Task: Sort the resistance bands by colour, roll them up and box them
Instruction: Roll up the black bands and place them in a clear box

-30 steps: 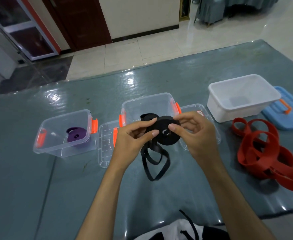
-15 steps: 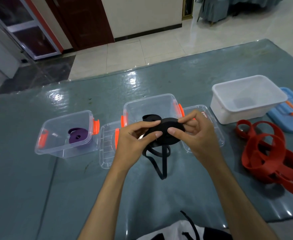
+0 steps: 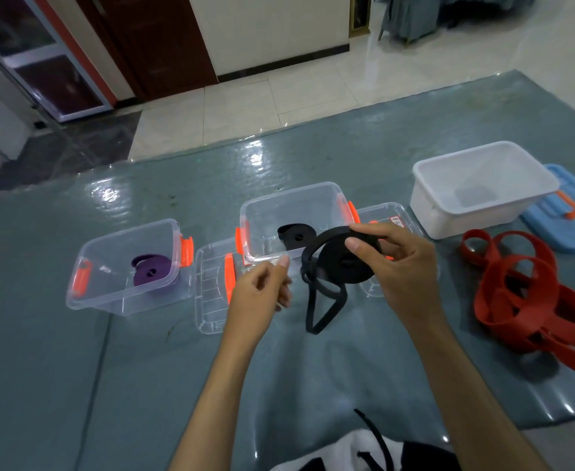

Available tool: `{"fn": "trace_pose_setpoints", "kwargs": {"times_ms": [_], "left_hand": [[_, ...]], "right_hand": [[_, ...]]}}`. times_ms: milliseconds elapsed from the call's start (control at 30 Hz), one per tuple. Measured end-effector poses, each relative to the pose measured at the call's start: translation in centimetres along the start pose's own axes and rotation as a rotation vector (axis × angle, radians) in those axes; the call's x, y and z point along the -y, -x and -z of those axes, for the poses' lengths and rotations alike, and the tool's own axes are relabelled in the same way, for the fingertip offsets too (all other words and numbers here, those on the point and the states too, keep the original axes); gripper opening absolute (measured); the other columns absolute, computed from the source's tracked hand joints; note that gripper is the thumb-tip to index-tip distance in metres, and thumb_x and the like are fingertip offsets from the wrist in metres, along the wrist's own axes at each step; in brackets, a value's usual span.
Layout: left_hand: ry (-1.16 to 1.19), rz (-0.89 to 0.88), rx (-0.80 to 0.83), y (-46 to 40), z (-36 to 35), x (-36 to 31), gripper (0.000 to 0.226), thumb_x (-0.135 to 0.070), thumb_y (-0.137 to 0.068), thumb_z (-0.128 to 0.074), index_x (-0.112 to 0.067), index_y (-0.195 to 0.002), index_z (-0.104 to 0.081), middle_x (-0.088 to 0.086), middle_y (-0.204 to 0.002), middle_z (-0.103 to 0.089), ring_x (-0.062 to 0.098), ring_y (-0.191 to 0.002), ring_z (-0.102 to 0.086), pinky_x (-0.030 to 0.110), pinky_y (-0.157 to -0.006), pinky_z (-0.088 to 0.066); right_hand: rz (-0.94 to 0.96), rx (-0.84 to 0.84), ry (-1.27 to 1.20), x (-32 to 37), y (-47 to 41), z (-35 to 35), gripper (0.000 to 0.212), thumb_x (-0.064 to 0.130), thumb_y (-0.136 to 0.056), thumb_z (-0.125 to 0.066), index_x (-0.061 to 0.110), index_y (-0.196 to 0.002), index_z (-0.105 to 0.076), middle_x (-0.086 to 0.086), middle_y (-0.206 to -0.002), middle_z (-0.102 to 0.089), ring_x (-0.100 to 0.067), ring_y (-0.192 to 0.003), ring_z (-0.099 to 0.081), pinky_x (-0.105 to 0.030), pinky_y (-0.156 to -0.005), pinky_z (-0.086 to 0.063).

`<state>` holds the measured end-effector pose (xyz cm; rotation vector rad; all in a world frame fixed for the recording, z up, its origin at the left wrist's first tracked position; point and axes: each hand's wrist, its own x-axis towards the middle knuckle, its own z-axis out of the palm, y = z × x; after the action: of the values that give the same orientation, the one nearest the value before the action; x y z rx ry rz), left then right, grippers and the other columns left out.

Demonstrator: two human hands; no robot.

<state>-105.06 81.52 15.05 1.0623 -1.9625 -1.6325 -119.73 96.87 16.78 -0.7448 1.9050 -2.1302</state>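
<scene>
The right hand (image 3: 405, 266) pinches the black band roll (image 3: 343, 263) above the mat, tail dangling; the left hand (image 3: 262, 294) is loosely curled, empty. Limp and springy, probably: best pinched across its flat faces.

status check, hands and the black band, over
Right hand grips half-rolled black band, tail dangling. Left hand off it, fingers loosely curled, holding nothing. Middle clear box open just behind, nothing blocking.
</scene>
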Motion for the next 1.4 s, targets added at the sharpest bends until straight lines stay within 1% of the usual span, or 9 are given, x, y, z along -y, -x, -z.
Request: {"fn": "trace_pose_setpoints", "kwargs": {"times_ms": [200, 300, 400, 633, 833, 967, 1167, 1300, 1400], "left_hand": [[0.236, 0.249, 0.148, 1.0, -2.7, -0.5, 0.038, -0.041, -0.099, -0.066, -0.005, -0.108, -0.071, 0.011, -0.102, -0.08, 0.028, -0.099, -0.077, 0.038, -0.091, -0.061], [0.484, 0.274, 0.188, 0.8, -2.6, -0.8, 0.024, -0.034, -0.097, -0.07, -0.011, -0.103, -0.066, 0.016, -0.112, -0.078, 0.029, -0.101, -0.075, 0.041, -0.097, -0.058], [0.511, 0.287, 0.2, 0.5, -2.5, -0.7, 0.015, -0.016, -0.093, -0.077, -0.013, -0.103, -0.066, 0.026, -0.105, -0.075, 0.03, -0.089, -0.073, 0.04, -0.095, -0.061], [0.505, 0.36, 0.173, -0.2, -1.1, 0.0, 0.027, -0.005, -0.103, -0.045, -0.001, -0.112, -0.071, 0.006, -0.069, -0.052, 0.016, -0.057, -0.05, 0.031, -0.063, -0.053], [0.41, 0.335, 0.053, -1.2, 0.8, 1.4, 0.018, -0.016, -0.104, -0.051, -0.009, -0.102, -0.067, 0.01, -0.079, -0.063, 0.014, -0.051, -0.041, 0.027, -0.053, -0.033], [0.381, 0.301, 0.027, -1.0, 2.1, 1.6, 0.019, -0.028, -0.097, -0.07, -0.012, -0.107, -0.068, 0.005, -0.068, -0.061, 0.015, -0.058, -0.052, 0.025, -0.061, -0.046], [-0.231, -0.014, 0.037, -1.1, 3.3, 3.9, 0.006, -0.032, -0.088, -0.082, -0.03, -0.086, -0.077, -0.005, -0.082, -0.075, 0.01, -0.077, -0.068, 0.028, -0.075, -0.05], [-0.499, -0.033, 0.089, -0.7, 3.0, 4.6, 0.033, -0.038, -0.091, -0.077, -0.038, -0.123, -0.073, -0.02, -0.128, -0.058, -0.002, -0.122, -0.051, 0.028, -0.108, -0.039], [-0.294, -0.072, 0.139, -0.3, 2.1, 3.7, 0.04, -0.019, -0.096, -0.07, -0.038, -0.13, -0.065, -0.019, -0.134, -0.062, -0.001, -0.128, -0.055, 0.025, -0.112, -0.039]], "right_hand": [[0.01, 0.042, 0.001, 0.5, 0.2, -0.1, 0.02, 0.004, -0.085, -0.081, 0.014, -0.103, -0.08, 0.005, -0.099, -0.079, -0.019, -0.093, -0.077, -0.035, -0.078, -0.062], [0.009, 0.049, -0.019, 0.5, 0.2, 0.6, 0.021, 0.003, -0.085, -0.081, 0.008, -0.105, -0.079, -0.003, -0.101, -0.08, -0.025, -0.095, -0.077, -0.044, -0.084, -0.063], [-0.007, 0.054, -0.015, 0.4, 0.2, 0.6, 0.021, 0.003, -0.085, -0.081, 0.007, -0.105, -0.078, -0.004, -0.102, -0.079, -0.024, -0.094, -0.077, -0.043, -0.081, -0.064], [-0.024, -0.041, -0.005, -0.6, 0.1, 0.9, 0.022, 0.005, -0.086, -0.08, 0.018, -0.104, -0.079, -0.001, -0.1, -0.08, -0.024, -0.095, -0.077, -0.038, -0.083, -0.063], [-0.013, -0.106, -0.006, -0.6, -0.3, 0.5, 0.025, 0.002, -0.087, -0.079, 0.023, -0.1, -0.079, 0.0, -0.097, -0.079, -0.022, -0.094, -0.076, -0.024, -0.083, -0.059], [-0.023, -0.131, -0.002, -0.9, -0.3, 0.7, 0.023, 0.005, -0.087, -0.08, 0.024, -0.101, -0.079, -0.002, -0.098, -0.079, -0.028, -0.097, -0.076, -0.042, -0.091, -0.06], [-0.008, -0.145, -0.033, -0.1, 0.3, 0.2, 0.025, 0.005, -0.088, -0.079, 0.029, -0.097, -0.079, -0.001, -0.097, -0.078, -0.026, -0.095, -0.075, -0.039, -0.088, -0.061], [0.012, -0.127, -0.076, 0.5, 0.7, -0.4, 0.024, 0.001, -0.087, -0.077, 0.022, -0.099, -0.077, 0.002, -0.096, -0.077, -0.018, -0.092, -0.076, -0.023, -0.081, -0.059], [0.015, -0.098, -0.098, 0.9, 0.9, -0.7, 0.024, 0.0, -0.087, -0.077, 0.021, -0.099, -0.077, 0.005, -0.093, -0.077, -0.013, -0.089, -0.075, -0.02, -0.079, -0.057]]}}
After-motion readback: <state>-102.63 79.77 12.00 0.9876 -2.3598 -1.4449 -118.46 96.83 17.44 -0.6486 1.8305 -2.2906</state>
